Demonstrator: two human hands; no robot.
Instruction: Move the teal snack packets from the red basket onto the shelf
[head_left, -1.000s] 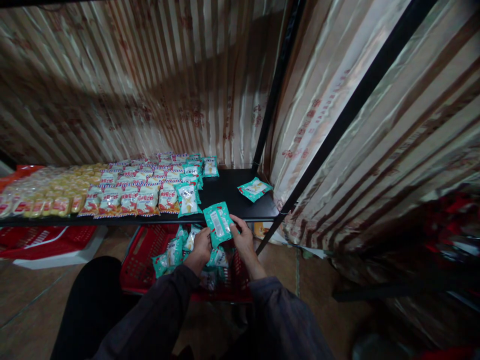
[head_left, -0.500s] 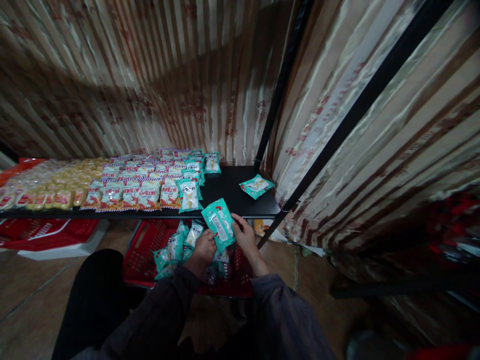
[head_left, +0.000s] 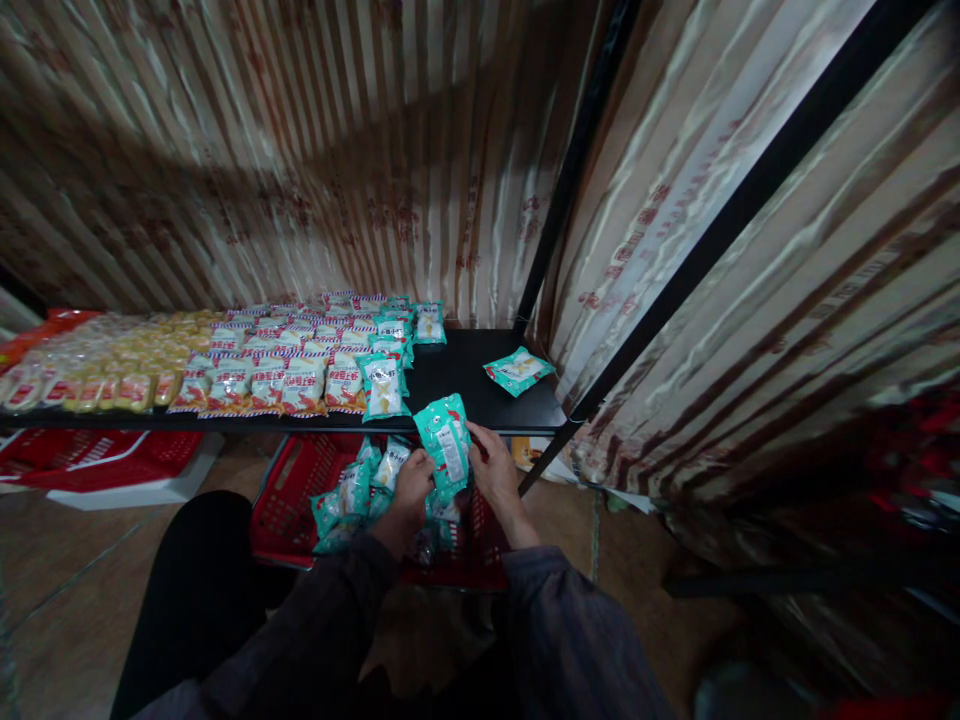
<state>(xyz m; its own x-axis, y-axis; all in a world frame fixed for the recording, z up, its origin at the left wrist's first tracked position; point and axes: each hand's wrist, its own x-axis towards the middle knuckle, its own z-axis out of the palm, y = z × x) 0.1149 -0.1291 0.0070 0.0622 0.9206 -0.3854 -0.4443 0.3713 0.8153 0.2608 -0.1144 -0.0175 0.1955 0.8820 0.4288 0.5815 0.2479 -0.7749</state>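
Teal packet (head_left: 447, 440), fingers (head_left: 421, 468) gripping; basket (head_left: 279, 515) below

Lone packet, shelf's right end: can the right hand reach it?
Likely yes: nothing visible blocks the way to the lone packet, but the right hand is at the held packet.
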